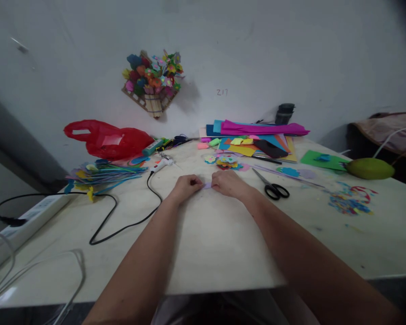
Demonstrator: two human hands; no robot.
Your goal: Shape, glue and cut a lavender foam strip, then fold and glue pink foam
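Between my fingertips, just above or on the table (pixel 216 253), is a small piece of pale purple paper or foam (pixel 207 185). My left hand (pixel 186 187) pinches its left end. At the right end, the fingers of my right hand (pixel 228 183) are closed on the same piece. Behind my hands lies a cluster of layered craft flowers (pixel 226 161). A pair of black-handled scissors (pixel 272 186) rests to the right of my right hand. On the left, a white hot glue gun (pixel 161 164) lies with its nozzle pointing right.
Paper-flower stems (pixel 108 174) and a red plastic bag (pixel 111 140) occupy the left. Coloured sheets (pixel 257 140) are stacked at the back. Paper scraps (pixel 350 201) and a green-yellow fruit (pixel 370 168) lie right. A black cord (pixel 103 225) runs to a power strip (pixel 30 216).
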